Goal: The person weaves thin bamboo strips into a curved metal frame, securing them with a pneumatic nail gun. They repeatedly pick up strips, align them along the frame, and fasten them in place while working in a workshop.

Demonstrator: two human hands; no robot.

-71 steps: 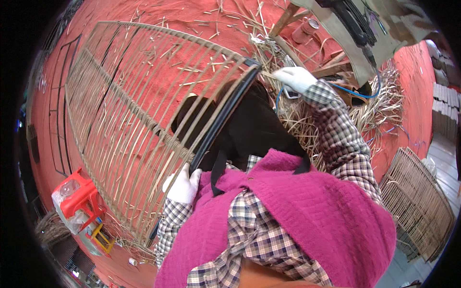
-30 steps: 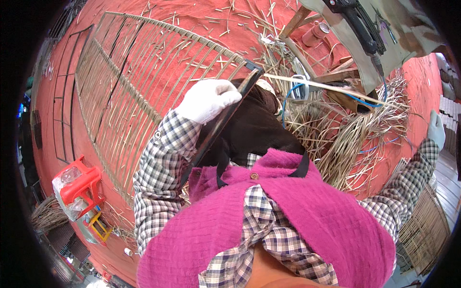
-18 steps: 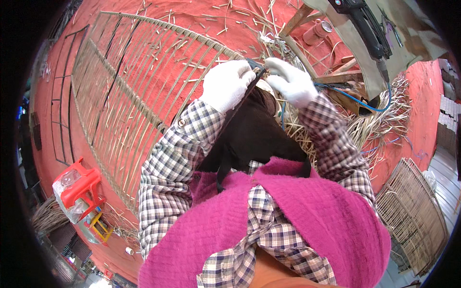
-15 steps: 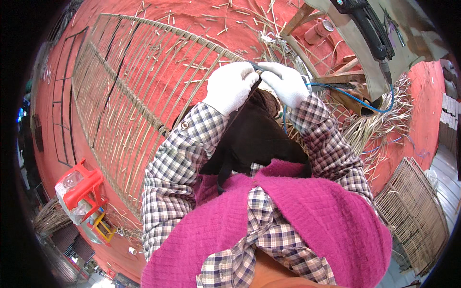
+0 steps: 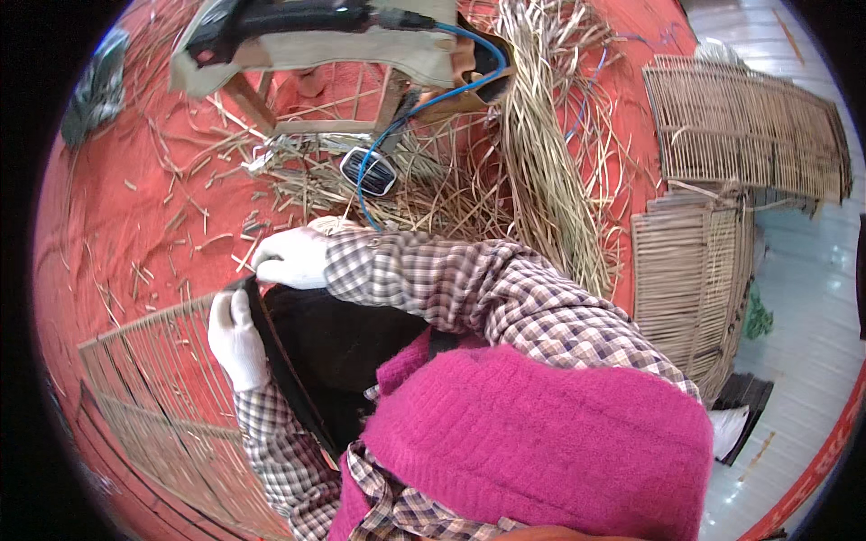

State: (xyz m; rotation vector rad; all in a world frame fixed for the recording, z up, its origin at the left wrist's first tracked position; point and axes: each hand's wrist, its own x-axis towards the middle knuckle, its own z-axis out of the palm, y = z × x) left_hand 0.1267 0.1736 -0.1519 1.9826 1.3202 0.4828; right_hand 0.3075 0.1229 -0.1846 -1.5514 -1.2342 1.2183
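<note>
Both gloved hands on the dark rim of a woven cane panel at the lap.
Left hand (image 5: 236, 335) clenched around the panel (image 5: 162, 379) edge, right hand (image 5: 290, 258) pressing its top corner; it looks light, springy and brittle, best held by the rim. Loose cane strips (image 5: 541, 153) lie beyond.

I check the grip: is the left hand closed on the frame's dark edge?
Closed: the left hand wraps the dark edge of the woven frame.

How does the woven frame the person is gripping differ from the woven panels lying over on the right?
The woven frame is held by both gloved hands, the left hand and right hand at its dark edge; the woven panels lie untouched. The frame rests against the person's lap, over the red mat; the panels lie flat, overlapping, by the pale floor. Both are slatted, straw-coloured cane.
</note>
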